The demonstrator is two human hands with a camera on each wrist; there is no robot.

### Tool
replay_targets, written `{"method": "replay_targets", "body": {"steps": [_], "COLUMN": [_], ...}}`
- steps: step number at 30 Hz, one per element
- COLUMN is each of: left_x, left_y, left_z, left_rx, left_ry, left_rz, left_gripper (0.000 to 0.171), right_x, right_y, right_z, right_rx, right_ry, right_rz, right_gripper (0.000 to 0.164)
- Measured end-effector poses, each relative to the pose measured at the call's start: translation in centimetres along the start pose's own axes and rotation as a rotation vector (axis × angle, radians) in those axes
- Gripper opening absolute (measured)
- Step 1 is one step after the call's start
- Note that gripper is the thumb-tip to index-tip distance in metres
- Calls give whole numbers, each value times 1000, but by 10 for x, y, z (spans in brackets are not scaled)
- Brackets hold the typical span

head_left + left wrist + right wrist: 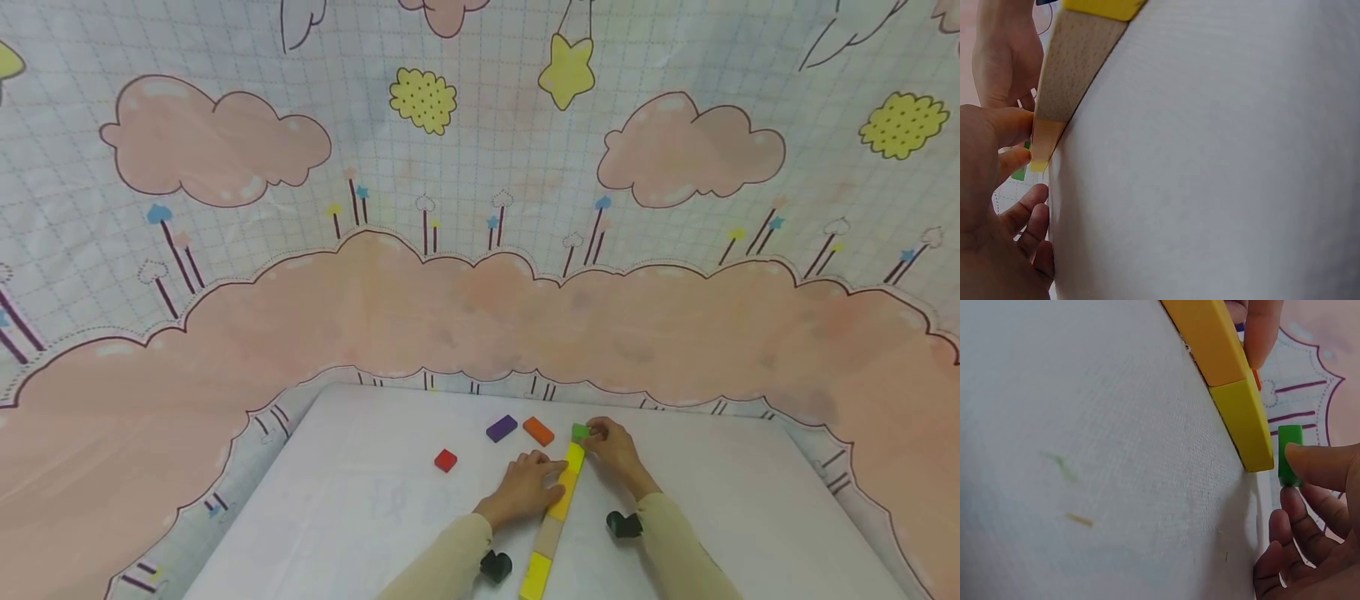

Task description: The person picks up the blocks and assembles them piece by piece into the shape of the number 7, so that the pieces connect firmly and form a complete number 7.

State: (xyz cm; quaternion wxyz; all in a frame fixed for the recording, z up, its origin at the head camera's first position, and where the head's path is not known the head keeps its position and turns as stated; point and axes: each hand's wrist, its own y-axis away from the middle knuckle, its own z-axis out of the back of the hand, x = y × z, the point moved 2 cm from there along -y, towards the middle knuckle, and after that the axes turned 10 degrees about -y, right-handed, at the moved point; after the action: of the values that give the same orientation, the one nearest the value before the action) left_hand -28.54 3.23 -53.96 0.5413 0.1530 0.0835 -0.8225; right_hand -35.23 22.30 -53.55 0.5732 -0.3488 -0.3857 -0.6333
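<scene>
A straight row of blocks runs away from me on the white table: a bright yellow block [536, 575] at the near end, a bare wood block [549, 537], an orange-yellow block [562, 502] and a yellow block [573, 458] at the far end. My left hand [522, 487] reaches in from the left, its extended thumb and index finger touching the row near the far blocks. Just beyond the row's far end, my right hand [611, 446] pinches a green block [1290, 453] between thumb and fingers. A small gap separates that block from the yellow one in the right wrist view.
Left of the row's far end lie an orange block [538, 431], a purple block [502, 428] and a red block [446, 461]. Dark wrist-worn pieces show at the left wrist [496, 567] and right wrist [624, 525]. A patterned cloth [465, 317] rises behind the table.
</scene>
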Motion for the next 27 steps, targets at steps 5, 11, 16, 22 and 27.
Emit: {"method": "replay_targets", "body": {"steps": [5,11,16,22,27], "left_x": [-1,-1,0,1,2], "left_y": [1,2,2,2,2], "left_z": [2,2,0,-3,-5], "left_rx": [-8,-6,-2,-13,-26], "left_ry": [4,-4,5,3,-3], "left_rz": [0,6,12,1,-7], "left_gripper": [45,45,45,45,45], "right_x": [-2,-2,-3,-4,-6], "right_y": [-1,-1,0,1,0], "right_z": [-2,-4,-4,-5,-6], "right_rx": [10,18,26,34,26], "right_ry": [1,7,25,30,34], "right_rz": [-29,-82,-93,-74,-73], "right_gripper": [34,34,34,32,31]}}
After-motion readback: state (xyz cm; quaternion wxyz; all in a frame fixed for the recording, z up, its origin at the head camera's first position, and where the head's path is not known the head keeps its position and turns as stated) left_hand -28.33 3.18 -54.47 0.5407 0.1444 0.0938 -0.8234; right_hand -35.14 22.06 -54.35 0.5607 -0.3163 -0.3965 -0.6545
